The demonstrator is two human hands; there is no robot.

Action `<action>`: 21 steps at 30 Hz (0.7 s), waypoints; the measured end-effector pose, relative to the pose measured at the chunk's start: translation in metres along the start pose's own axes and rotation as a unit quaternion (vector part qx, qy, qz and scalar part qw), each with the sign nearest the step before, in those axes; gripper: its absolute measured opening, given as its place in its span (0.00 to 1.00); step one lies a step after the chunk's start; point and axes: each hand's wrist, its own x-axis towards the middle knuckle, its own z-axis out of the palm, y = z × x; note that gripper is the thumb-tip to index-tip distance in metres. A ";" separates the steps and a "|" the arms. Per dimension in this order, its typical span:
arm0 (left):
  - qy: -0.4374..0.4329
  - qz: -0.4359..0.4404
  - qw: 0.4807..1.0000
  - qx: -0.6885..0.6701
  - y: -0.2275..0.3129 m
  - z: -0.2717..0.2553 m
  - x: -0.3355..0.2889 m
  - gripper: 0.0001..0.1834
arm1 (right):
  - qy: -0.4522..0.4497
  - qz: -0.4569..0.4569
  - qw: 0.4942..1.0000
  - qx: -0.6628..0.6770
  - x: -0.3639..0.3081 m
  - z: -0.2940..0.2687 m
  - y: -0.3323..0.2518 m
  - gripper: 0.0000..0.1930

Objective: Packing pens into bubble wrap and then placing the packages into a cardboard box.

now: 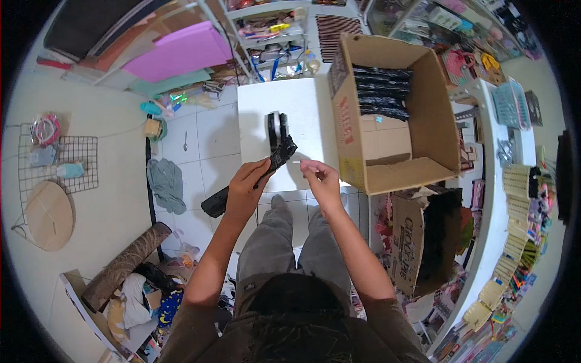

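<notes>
My left hand (pixel 247 184) is wrapped round a long, narrow package in shiny black plastic (pixel 282 155), held tilted over the near edge of a white table (pixel 257 103). Its lower end sticks out beyond my wrist. Just past the package's upper end stands a black tape dispenser (pixel 276 124), partly covered by it. My right hand (pixel 322 181) is raised to the right of the package, apart from it, with thumb and fingertips pinched together. Whatever they hold, if anything, is too small to make out.
An open cardboard box (pixel 436 103) right of the table holds several black-wrapped packages (pixel 384 94). Below it stands another open carton (pixel 407 242) with dark contents. A grey cloth (pixel 166 184) and a spoon (pixel 186 141) lie on the tiled floor to the left.
</notes>
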 end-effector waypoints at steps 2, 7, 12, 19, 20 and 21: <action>0.007 -0.021 1.000 -0.004 -0.027 0.006 -0.007 0.24 | 0.014 0.001 1.000 -0.026 0.032 0.018 0.024 0.15; 0.046 -0.059 0.997 0.015 -0.074 0.015 -0.023 0.23 | 0.063 0.021 0.995 -0.074 0.064 0.053 0.041 0.18; 0.046 -0.096 0.994 -0.003 -0.093 0.035 -0.033 0.22 | 0.065 -0.003 0.991 -0.114 0.074 0.059 0.042 0.14; 0.054 -0.055 0.997 0.021 -0.099 0.051 -0.031 0.24 | 0.043 0.054 0.995 -0.074 0.076 0.058 0.042 0.09; 0.055 -0.053 0.997 0.020 -0.100 0.054 -0.032 0.24 | 0.044 0.112 0.992 -0.029 0.074 0.057 0.042 0.07; 0.060 -0.057 0.996 0.020 -0.101 0.056 -0.034 0.24 | 0.045 0.110 0.992 -0.029 0.069 0.058 0.044 0.07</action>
